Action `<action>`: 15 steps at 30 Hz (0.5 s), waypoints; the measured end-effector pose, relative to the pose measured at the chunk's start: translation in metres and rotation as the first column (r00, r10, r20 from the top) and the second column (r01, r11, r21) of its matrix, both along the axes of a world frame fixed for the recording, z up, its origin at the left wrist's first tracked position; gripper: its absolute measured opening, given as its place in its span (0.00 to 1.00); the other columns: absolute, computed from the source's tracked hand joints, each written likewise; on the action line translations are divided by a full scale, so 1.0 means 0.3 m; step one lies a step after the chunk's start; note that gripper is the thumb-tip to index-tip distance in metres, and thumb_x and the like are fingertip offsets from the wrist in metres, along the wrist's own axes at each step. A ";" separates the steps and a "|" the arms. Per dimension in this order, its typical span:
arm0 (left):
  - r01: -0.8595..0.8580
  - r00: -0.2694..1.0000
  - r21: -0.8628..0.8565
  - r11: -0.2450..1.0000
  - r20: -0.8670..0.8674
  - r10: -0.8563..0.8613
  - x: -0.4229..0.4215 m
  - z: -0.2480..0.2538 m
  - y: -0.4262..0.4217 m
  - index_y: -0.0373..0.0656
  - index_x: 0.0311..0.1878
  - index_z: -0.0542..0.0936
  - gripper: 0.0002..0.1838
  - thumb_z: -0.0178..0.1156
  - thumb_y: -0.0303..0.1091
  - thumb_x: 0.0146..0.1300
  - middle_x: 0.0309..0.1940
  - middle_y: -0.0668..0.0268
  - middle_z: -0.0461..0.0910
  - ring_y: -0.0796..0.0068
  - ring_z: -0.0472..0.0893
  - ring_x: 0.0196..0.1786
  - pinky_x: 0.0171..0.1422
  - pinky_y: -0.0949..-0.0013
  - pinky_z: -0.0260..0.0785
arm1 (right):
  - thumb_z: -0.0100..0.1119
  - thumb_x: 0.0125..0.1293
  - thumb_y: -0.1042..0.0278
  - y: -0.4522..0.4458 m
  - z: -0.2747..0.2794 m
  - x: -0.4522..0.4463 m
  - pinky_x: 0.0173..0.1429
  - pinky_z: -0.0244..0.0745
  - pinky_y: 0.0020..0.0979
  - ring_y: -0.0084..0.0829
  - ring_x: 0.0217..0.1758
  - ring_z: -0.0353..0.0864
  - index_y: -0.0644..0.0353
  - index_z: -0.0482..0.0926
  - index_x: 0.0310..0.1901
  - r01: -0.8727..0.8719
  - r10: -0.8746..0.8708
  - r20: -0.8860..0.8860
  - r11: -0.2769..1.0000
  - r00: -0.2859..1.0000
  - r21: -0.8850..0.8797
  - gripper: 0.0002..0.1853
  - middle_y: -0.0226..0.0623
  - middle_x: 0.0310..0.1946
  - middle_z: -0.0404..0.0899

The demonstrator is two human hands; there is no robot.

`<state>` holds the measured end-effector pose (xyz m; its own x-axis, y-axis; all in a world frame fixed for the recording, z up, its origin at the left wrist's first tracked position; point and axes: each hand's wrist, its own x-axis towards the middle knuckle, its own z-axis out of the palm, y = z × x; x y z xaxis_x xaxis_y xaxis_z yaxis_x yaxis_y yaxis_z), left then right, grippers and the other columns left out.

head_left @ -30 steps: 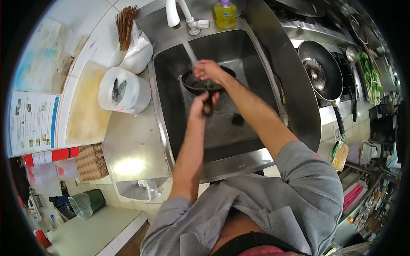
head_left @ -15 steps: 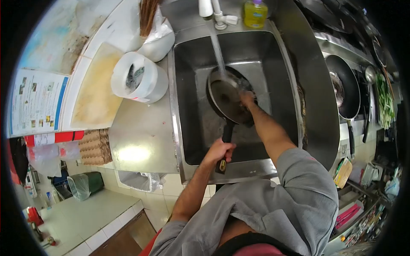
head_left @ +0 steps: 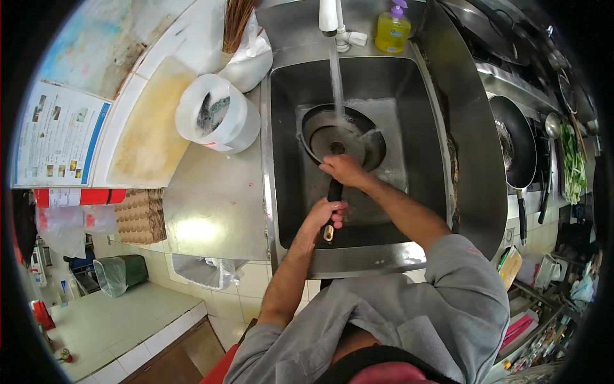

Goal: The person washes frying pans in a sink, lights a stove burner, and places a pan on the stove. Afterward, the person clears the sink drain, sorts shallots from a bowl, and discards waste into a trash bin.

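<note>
My left hand [head_left: 325, 214] is wrapped round the black handle of a frying pan [head_left: 318, 139] in the sink [head_left: 419, 185]. My right hand [head_left: 345, 169] is closed, at the pan's near rim where the handle joins; whatever its fingers hold is hidden. Water from the white tap [head_left: 329, 18] falls into the pan and splashes at its right side. The pan looks wet and brownish inside.
Left of the sink stands a white bucket [head_left: 236, 125] with a dark scrubber-like thing and suds inside. A yellow soap bottle [head_left: 392, 32] is behind the sink. A steel splash wall [head_left: 476, 160] separates the sink from a stove with another pan [head_left: 521, 144].
My right hand has moved from the pan's right side to its near rim by the handle. The pan has shifted under the water, and its handle has come upright in view.
</note>
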<state>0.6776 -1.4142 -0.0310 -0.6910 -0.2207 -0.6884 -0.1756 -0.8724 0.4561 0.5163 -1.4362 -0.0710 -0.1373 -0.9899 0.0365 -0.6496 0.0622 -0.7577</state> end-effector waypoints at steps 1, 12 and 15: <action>0.001 1.000 0.001 1.000 -0.003 -0.001 0.004 -0.008 0.001 0.41 0.24 0.68 0.07 0.54 0.26 0.54 0.13 0.72 0.62 0.84 0.61 0.12 0.14 0.76 0.56 | 0.50 0.60 0.60 0.004 -0.012 -0.051 0.34 0.65 0.40 0.43 0.29 0.74 0.62 0.71 0.28 -0.096 0.087 0.109 0.992 0.990 0.080 0.12 0.43 0.22 0.74; 0.009 0.997 -0.135 0.991 -0.078 -0.020 -0.015 0.103 0.083 0.42 0.30 0.65 0.08 0.56 0.25 0.52 0.12 0.71 0.61 0.83 0.60 0.11 0.13 0.74 0.55 | 0.53 0.57 0.66 -0.307 -0.028 -0.218 0.52 0.65 0.38 0.40 0.55 0.65 0.55 0.70 0.51 -0.239 0.194 -0.307 0.964 0.932 -0.116 0.18 0.40 0.51 0.67; -0.002 1.000 -0.211 0.978 0.023 0.007 0.009 0.135 0.082 0.41 0.31 0.64 0.09 0.56 0.23 0.51 0.12 0.70 0.62 0.82 0.61 0.11 0.13 0.74 0.56 | 0.53 0.52 0.69 -0.260 0.020 -0.346 0.52 0.63 0.38 0.40 0.57 0.62 0.54 0.71 0.50 -0.079 0.014 -0.702 0.995 0.712 -0.061 0.20 0.40 0.54 0.65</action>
<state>0.6803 -1.3897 0.0093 -0.6737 -0.3657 -0.6421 -0.1847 -0.7580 0.6255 0.4125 -1.5143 -0.0651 0.0059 -0.9832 0.1826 -0.9961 -0.0218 -0.0852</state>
